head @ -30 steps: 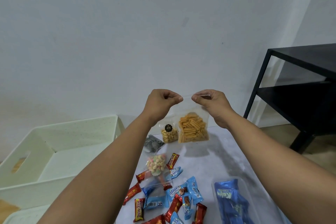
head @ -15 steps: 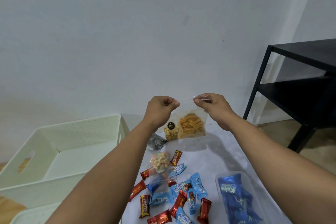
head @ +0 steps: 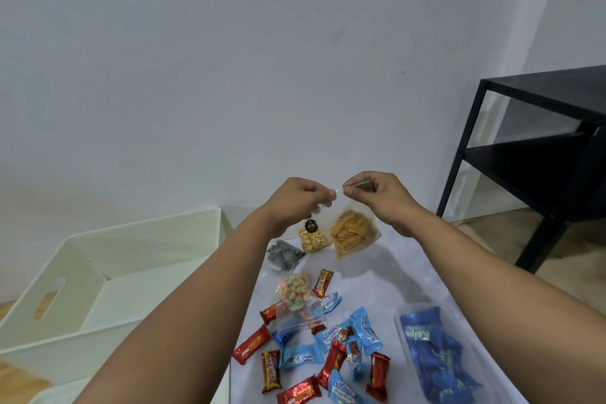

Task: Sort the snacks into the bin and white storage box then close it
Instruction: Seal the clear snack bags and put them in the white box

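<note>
A clear bag of orange snack sticks (head: 352, 233) hangs in the air above the far end of the white table (head: 393, 275). My left hand (head: 300, 198) and my right hand (head: 377, 193) both pinch its top edge, fingertips almost touching. The white storage box (head: 108, 272) stands open and empty to the left of the table. A clear bin (head: 436, 354) holding blue packets sits at the near right. Red and blue wrapped snacks (head: 328, 348) lie scattered on the table in front of me.
A small bag of round yellow biscuits (head: 313, 237), a black-and-white swirl pouch (head: 284, 255) and a bag of pastel puffs (head: 294, 290) lie on the table. A black metal shelf (head: 537, 154) stands to the right. A white wall runs close behind.
My hands have drawn closer together along the bag's top edge, and the bag now hangs tilted. The view has shifted slightly.
</note>
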